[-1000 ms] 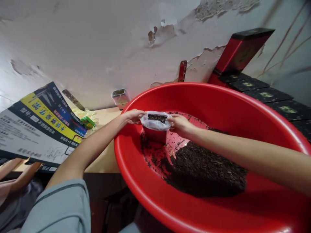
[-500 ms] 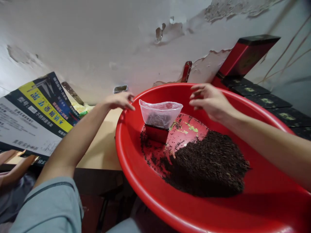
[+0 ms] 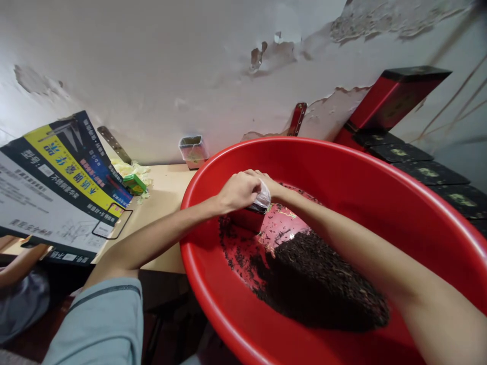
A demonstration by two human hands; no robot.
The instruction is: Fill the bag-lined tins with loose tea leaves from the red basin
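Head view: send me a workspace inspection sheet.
Surface: pale table, partly hidden.
Things: red tub holding dark loose material and a red box, plastic bag at its top.
Clutter: printed cardboard, green packet, lined container; red and black boxes at right.
Hands: left hand grips the plastic bag; right hand meets it, fingers mostly hidden.
Cables: thin lines on the right wall, possibly cords; cannot tell.
Surroundings: peeling wall; another person's arm, lower left.

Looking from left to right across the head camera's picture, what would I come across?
Printed sheet, green packet, plastic-lined container, left hand, plastic bag, red strip by the wall, black-topped red box.
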